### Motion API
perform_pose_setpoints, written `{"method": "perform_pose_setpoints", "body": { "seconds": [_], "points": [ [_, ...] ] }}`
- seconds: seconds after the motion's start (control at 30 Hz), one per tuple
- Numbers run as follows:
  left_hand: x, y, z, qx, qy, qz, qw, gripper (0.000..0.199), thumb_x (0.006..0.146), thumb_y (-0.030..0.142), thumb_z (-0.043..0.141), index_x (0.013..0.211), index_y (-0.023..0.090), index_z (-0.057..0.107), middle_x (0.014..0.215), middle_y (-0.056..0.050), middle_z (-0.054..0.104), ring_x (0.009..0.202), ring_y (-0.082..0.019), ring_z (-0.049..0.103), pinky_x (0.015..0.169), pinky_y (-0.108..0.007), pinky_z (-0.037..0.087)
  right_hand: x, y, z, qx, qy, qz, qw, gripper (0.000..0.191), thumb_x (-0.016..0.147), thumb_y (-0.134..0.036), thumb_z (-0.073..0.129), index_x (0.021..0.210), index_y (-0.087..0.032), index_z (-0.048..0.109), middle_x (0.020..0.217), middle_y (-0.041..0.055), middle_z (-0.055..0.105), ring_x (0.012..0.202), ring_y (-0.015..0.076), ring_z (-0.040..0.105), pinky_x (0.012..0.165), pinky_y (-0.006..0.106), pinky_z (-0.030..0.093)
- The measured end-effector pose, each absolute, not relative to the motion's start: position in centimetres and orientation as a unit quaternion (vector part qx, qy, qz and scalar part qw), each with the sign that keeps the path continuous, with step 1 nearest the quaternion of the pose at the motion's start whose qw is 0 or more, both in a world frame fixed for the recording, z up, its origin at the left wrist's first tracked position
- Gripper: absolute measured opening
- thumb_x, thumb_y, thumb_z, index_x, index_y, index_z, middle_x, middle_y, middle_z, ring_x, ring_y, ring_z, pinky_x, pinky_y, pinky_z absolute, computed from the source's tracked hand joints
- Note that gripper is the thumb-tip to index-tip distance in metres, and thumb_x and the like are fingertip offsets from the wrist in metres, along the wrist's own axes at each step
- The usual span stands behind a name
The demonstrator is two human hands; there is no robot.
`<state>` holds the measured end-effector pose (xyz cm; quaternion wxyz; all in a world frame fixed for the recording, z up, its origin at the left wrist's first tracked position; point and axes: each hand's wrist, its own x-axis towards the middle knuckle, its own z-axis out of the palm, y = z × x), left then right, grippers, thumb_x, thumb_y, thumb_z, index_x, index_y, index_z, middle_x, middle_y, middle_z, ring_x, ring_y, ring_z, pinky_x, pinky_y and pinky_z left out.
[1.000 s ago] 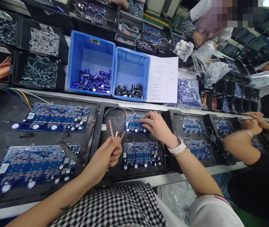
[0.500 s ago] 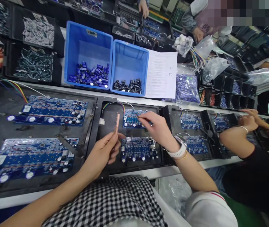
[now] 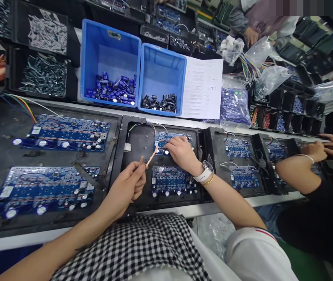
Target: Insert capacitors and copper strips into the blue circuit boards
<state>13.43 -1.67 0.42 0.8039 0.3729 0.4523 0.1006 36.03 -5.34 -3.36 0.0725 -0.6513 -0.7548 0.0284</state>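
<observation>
My left hand (image 3: 131, 181) is closed on thin copper-coloured strips (image 3: 152, 157), one slanting up toward the upper circuit board (image 3: 162, 137) in the middle black tray. This strip has small notches along its edge. My right hand (image 3: 180, 153), with a white-strapped watch at the wrist, lies over that board, fingers bent and pressed together at its surface. What they pinch, if anything, is hidden. The board carries round capacitors along its front edge and coloured wires at its left corner. Below it sits a second blue circuit board (image 3: 172, 181) in the same tray.
Behind the trays stand a large blue bin (image 3: 110, 62) of purple capacitors and a smaller blue bin (image 3: 163, 74) of black ones. A printed sheet (image 3: 204, 88) lies alongside. More boards (image 3: 49, 187) fill the left tray. A co-worker's arm (image 3: 298, 164) reaches in at right.
My right hand has moved slightly left and lower over the upper board, its fingers now bent down. The strips in my left hand have fanned apart, one tilting right toward the board.
</observation>
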Motion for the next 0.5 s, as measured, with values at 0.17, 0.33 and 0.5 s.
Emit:
{"method": "perform_pose_setpoints", "body": {
  "seconds": [0.17,0.33,0.5],
  "points": [
    [13.2,-2.0,0.7,0.37,0.456,0.109,0.802,0.035,0.088,0.052,0.058,0.085,0.02,0.044,0.055,0.01,0.03,0.041,-0.004,0.016,0.035,-0.013,0.013,36.0,-5.5,-3.9,-0.661,-0.742,0.04,0.104,0.026,0.1,-0.021,0.042,0.102,-0.021,0.068,0.092,0.006,0.066,0.095,0.0218,0.052,0.089,0.036,0.032],
    [13.6,-2.1,0.6,0.384,0.443,0.084,0.806,0.034,0.09,0.054,0.054,0.086,0.022,0.043,0.054,0.01,0.033,0.04,-0.004,0.016,0.035,-0.013,0.013,36.1,-5.4,-4.2,-0.661,-0.743,0.034,0.101,0.025,0.099,-0.019,0.045,0.101,-0.021,0.069,0.091,0.0052,0.065,0.094,0.0219,0.052,0.089,0.037,0.033],
    [13.8,-2.0,0.6,0.39,0.426,0.083,0.812,0.034,0.09,0.055,0.054,0.089,0.023,0.043,0.055,0.01,0.03,0.042,-0.005,0.015,0.035,-0.014,0.014,36.3,-5.9,-2.2,-0.677,-0.727,0.057,0.099,0.025,0.095,-0.012,0.049,0.093,-0.021,0.073,0.099,0.008,0.064,0.099,0.0243,0.053,0.091,0.044,0.038]
  ]
}}
